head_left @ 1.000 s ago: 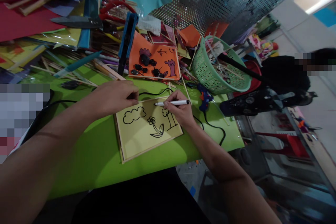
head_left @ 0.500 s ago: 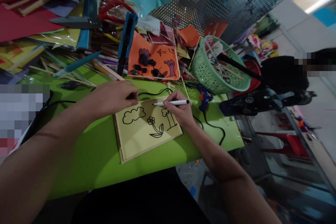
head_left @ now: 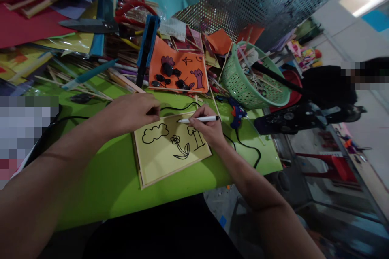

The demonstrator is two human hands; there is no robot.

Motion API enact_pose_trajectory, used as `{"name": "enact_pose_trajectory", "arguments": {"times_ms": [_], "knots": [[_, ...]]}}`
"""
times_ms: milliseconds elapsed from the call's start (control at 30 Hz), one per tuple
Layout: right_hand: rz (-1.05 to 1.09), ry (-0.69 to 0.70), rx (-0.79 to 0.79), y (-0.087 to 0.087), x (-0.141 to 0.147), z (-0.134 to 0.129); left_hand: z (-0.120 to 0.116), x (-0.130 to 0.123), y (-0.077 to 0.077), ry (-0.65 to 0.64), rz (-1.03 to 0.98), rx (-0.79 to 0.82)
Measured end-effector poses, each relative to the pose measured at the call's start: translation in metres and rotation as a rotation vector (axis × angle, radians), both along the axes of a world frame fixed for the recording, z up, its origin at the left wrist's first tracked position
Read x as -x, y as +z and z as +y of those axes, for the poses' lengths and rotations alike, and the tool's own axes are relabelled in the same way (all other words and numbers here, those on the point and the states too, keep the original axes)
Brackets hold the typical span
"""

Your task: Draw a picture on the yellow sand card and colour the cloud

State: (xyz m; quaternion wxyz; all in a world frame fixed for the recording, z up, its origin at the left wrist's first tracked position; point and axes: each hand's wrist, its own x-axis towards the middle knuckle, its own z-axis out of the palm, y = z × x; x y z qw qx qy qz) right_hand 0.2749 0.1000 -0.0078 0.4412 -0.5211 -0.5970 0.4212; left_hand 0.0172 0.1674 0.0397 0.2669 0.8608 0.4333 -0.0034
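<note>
A yellow sheet [head_left: 158, 162] edged with thin sticks lies on the green table [head_left: 100, 186]. It bears black outlines of a cloud, a flower and a tree. My right hand [head_left: 209, 124] pinches a white marker [head_left: 200, 119] with a black end, its tip at the upper part of the sheet. My left hand [head_left: 136, 111] rests at the sheet's upper left edge with fingers curled; whatever they may grip is hidden. Behind the sheet lies an orange drawing [head_left: 182, 62] with dark glossy pieces on it.
A green basket [head_left: 238, 77] of sticks stands behind right, with a blue glue gun [head_left: 236, 113] and its cable before it. Scissors [head_left: 88, 25], coloured paper and many sticks crowd the back left. A person in black [head_left: 328, 85] is at the right.
</note>
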Motion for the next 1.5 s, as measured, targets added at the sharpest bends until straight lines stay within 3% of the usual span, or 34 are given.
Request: {"name": "enact_pose_trajectory", "arguments": {"times_ms": [500,1133,1500], "knots": [[-0.053,0.002,0.003,0.001,0.001,0.0,0.002,0.0,-0.008,0.016,0.006,-0.019],[0.044,-0.045,-0.03,0.001,-0.002,0.001,-0.002,0.0,0.005,-0.019,-0.003,0.002],[-0.036,-0.069,-0.023,0.003,-0.001,0.001,0.003,0.001,-0.005,-0.012,-0.023,-0.022]]}}
